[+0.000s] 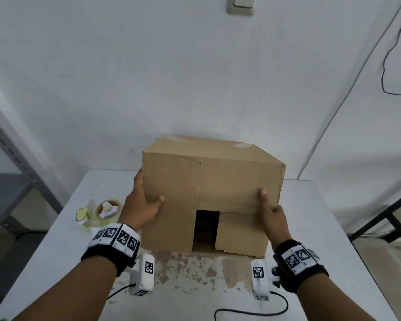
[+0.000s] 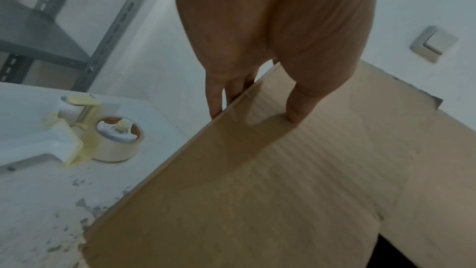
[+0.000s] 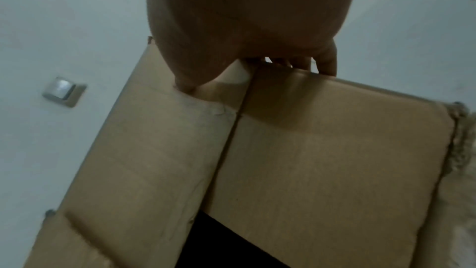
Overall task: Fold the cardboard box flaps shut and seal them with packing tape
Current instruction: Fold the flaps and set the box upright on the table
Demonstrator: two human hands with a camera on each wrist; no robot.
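A brown cardboard box [image 1: 229, 181] lies on its side on the white table [image 1: 322, 228], its flapped end facing me. Three flaps are folded over that end, and a dark gap [image 1: 206, 228] stays open between them. My left hand [image 1: 144, 205] grips the box's left edge, thumb on the front flap [image 2: 283, 191] and fingers round the side. My right hand [image 1: 271, 212] grips the right edge the same way, thumb pressed on the front face [image 3: 322, 160]. A tape dispenser [image 1: 107, 209] with a roll of clear tape [image 2: 118, 142] lies on the table left of my left hand.
A grey metal shelf [image 1: 9, 158] stands at the left and a black frame [image 1: 380, 216] at the right. The white wall with a light switch [image 1: 241, 4] is close behind the box. A black cable [image 1: 252, 311] trails over the worn front part of the table.
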